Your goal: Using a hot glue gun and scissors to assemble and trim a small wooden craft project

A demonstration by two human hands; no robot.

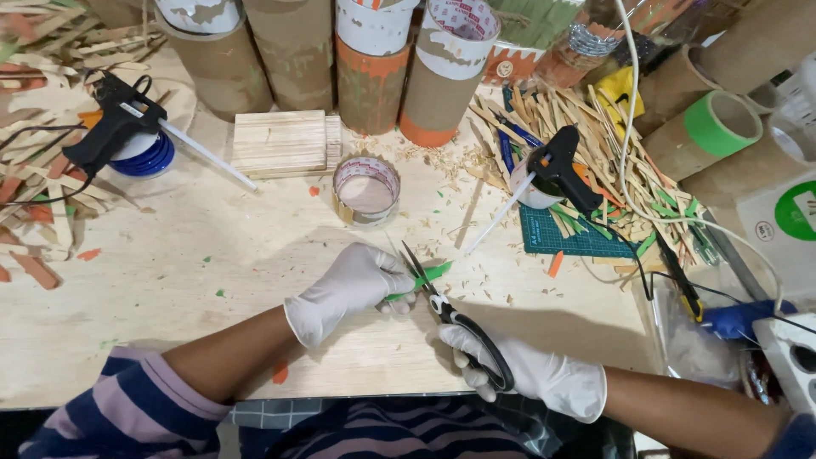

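green stick between the blades

green painted wood is what i have pinched in my left hand [353, 285]: a thin green stick [422, 279], gripped between my gloved thumb and fingers so that its far end pokes out toward my right. both hands wear pale gloves. my right hand [527, 370] is closed through the black loops of the scissors [450, 314], holding them firmly; their blades stand partly apart, with the stick lying across them just past my left fingertips.

everything rests over a pale wooden table [187, 280] littered with shavings and small green and orange scraps. just beyond the stick, away from me, sits a roll of tape [365, 189], and behind that a flat stack of plain wooden sticks [285, 143]. further back stands a row of cardboard tubes [374, 68], patched with orange and white paint.

off past my right hand, a black glue gun [557, 170] lies with its nozzle pointing toward the scissors, resting on a small green cutting mat [565, 234] amid a heap of loose sticks. a second glue gun [119, 123] lies well beyond my left hand, over a blue-rimmed lid. a green tape roll [722, 119] is far to the right.
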